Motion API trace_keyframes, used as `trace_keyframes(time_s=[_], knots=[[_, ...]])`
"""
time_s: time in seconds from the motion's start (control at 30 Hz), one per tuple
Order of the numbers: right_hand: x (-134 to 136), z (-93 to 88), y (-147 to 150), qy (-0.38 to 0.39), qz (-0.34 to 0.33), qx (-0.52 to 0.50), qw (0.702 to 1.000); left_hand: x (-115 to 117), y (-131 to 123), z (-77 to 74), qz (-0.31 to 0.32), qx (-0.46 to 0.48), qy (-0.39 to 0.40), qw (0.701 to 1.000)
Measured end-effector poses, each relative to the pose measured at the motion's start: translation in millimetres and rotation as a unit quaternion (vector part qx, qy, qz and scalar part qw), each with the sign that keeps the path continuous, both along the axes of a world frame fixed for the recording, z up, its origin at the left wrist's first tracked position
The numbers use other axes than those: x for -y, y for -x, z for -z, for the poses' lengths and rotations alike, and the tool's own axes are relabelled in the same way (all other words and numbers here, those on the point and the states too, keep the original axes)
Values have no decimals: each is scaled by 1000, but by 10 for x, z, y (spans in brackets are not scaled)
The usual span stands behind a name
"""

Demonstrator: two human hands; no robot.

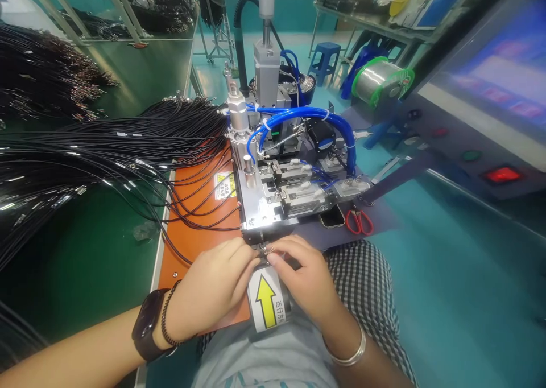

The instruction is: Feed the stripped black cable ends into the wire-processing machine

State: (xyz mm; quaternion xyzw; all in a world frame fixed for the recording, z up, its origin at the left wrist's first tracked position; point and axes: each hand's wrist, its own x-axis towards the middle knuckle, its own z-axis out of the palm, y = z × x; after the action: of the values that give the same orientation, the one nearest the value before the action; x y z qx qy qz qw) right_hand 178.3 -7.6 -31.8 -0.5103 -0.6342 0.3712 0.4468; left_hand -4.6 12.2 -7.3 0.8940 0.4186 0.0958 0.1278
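Grip pinched in left hand and right hand, contents unclear, machine ahead, black cables leftward.

The scene is viewed from head height, with the camera faced forward and down over the lap. The left fingers and right fingers are seen close up, low in the middle; the machine is shown just beyond, the wall far off.
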Motion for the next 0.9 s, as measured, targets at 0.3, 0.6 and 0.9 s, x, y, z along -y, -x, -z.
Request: trace_keyframes(time_s=[0.3, 0.6, 0.9], knots=[[-41, 71, -22, 86, 40, -30, 995, -38, 23, -54, 28, 57, 24, 998], [-157, 194, -218, 240, -63, -54, 967, -111, 48, 197, 94, -30, -88, 991], [-191, 271, -209, 231, -62, -46, 970, -100, 11, 173, 101, -76, -88, 988]])
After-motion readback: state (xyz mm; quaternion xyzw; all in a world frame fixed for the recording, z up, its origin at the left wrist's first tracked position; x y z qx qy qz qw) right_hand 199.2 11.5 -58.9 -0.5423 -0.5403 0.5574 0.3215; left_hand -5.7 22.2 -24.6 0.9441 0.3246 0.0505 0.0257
